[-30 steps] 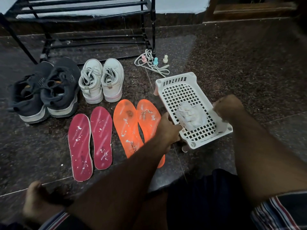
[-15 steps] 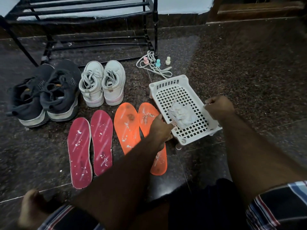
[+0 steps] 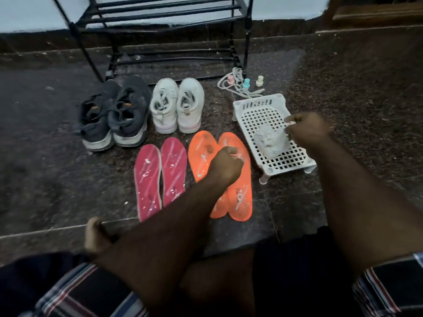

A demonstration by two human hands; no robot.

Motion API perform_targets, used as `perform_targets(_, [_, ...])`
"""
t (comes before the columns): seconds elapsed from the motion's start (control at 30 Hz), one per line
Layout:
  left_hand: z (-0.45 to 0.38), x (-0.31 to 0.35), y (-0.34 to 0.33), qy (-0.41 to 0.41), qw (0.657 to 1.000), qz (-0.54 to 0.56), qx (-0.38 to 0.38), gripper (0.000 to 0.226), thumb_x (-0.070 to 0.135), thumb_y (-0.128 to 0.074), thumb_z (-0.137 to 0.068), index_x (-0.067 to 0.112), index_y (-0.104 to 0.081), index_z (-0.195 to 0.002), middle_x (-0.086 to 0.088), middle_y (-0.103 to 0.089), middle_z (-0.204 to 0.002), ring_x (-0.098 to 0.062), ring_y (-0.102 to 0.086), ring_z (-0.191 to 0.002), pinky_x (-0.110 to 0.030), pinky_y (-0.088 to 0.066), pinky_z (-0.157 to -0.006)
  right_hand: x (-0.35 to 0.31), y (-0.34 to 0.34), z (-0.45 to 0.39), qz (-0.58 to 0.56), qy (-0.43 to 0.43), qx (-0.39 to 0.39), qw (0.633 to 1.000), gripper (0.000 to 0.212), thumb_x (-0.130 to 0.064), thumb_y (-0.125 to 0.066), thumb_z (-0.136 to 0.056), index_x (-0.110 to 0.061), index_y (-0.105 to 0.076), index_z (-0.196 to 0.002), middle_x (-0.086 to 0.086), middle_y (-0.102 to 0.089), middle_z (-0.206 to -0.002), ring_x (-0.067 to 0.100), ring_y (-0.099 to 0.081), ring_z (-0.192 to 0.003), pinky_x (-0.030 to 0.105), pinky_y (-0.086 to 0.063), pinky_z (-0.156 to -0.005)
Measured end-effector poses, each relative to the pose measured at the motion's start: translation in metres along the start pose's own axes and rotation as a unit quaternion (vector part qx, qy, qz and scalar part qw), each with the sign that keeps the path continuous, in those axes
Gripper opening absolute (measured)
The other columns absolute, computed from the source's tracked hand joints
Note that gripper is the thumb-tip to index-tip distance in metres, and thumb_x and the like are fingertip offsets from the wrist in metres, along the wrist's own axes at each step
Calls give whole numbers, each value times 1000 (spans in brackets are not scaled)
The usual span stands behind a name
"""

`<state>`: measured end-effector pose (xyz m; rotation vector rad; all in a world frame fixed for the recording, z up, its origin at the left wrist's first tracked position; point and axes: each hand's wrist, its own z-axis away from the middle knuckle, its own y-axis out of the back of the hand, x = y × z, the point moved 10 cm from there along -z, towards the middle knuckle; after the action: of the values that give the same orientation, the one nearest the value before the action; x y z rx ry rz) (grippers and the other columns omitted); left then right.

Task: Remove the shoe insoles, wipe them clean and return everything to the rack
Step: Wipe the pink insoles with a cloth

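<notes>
Floor (image 3: 366, 92): dark speckled stone, carrying all items listed

Shoe rack (image 3: 164, 26): black metal, standing at the far side against the wall

Dark sneakers (image 3: 114, 115): one pair, side by side on the floor in front of the rack

White sneakers (image 3: 177, 106): one pair, just right of the dark pair

Red insoles (image 3: 160, 175): two, flat on the floor, flecked with pale debris, near the dark pair

Orange insoles (image 3: 238, 193): two, flat and overlapping, likewise flecked, just right of the red ones

White basket (image 3: 258, 106): perforated plastic, on short legs, beside the orange insoles

Cloth (image 3: 270, 140): crumpled, white, lying inside the basket

Laces (image 3: 235, 81) and three small pastel bottles (image 3: 246, 83): beyond the basket, by the rack's foot

Left hand (image 3: 225, 164): above the orange insoles, fingers loosely curled, holding nothing visible

Right hand (image 3: 306, 131): over the basket's right side, just beside the cloth; blurred, so whether the curled fingers grip the cloth or rim cannot be told
</notes>
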<state>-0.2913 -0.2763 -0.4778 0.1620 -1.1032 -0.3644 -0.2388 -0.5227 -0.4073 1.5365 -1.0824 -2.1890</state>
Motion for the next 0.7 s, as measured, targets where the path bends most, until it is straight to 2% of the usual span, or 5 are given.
perform_targets(0.1, [26, -3, 39, -29, 994, -108, -11, 32, 16, -64, -88, 15, -63, -120, -7, -71, -108, -26, -67, -100, -30, -50, -86, -39, -31, 30, -33, 39, -66, 997, 33, 4, -64, -79, -18, -69, -104, 11, -69, -77, 18, -65, -58, 34, -54, -62])
perform_targets(0.2, [48, -7, 94, -35, 982, -186, 3, 24, 14, -66, -87, 12, -67, -111, -6, -70, -104, -24, -66, -94, -26, -47, -77, -73, -63, 67, -106, 62, -130, 984, 37, 12, -55, -79, -13, -65, -105, 13, -64, -78, 23, -61, -62, 39, -57, -64])
perform_targets(0.33, [57, -29, 192, 1, 974, -197, 114, 18, 2, -62, -81, 10, -58, -66, -18, -61, -74, -23, -58, -70, -28, -42, -59, -90, -106, 106, -224, 29, -185, 957, 40, 19, -54, -79, -10, -53, -106, 16, -57, -84, 26, -64, -64, 36, -61, -58])
perform_targets(0.5, [49, -96, 243, 106, 974, -90, 177, 14, 6, -59, -92, 0, -69, -100, -23, -70, -111, -38, -68, -105, -38, -57, -82, -93, -154, 118, -327, -19, -234, 915, 26, 18, -60, -81, -6, -53, -86, 17, -63, -83, 30, -68, -81, 40, -61, -75])
perform_targets(0.7, [19, -136, 250, 167, 949, -184, 193, 26, 20, -64, -78, 1, -72, -95, -19, -73, -97, -35, -71, -91, -39, -59, -80, -90, -197, 117, -402, -84, -307, 858, 12, 2, -55, -94, 1, -61, -105, 11, -65, -94, 17, -65, -84, 26, -60, -72])
